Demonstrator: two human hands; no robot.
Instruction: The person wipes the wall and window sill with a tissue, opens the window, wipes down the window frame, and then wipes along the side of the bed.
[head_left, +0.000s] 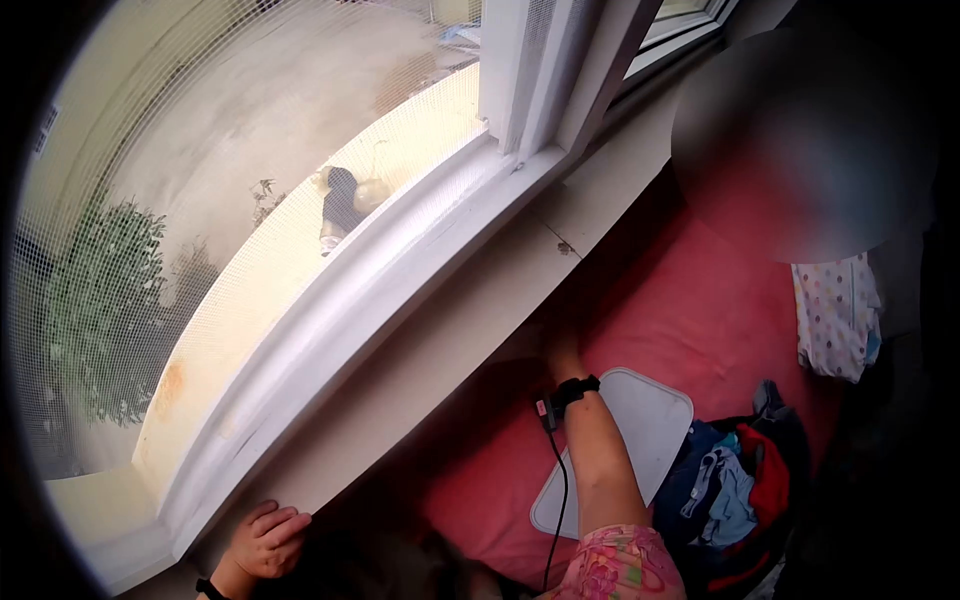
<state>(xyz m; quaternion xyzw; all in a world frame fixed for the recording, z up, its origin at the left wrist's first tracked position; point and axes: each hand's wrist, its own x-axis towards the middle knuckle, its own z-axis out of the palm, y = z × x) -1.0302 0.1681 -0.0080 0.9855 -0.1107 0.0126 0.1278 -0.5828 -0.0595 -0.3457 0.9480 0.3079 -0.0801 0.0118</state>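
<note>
My left hand (265, 542) is at the lower left, with its fingers curled over the edge of the pale window sill (400, 405). My right arm stretches forward over the red bed cover (660, 310), a black strap with a small device and cable (566, 400) around its wrist. Beyond the strap, my right hand (562, 348) reaches into the shadow beside the sill; its fingers and anything in them are hidden. Under the right forearm lies a whitish flat board with rounded corners (640, 410).
Dark blue, red and light blue clothes (725, 490) lie in a heap right of the board. A dotted white cloth (838, 315) is farther up, below a blurred patch. The white window frame (340, 310) and its mesh screen (220, 180) border the left, with dark items on the outer ledge.
</note>
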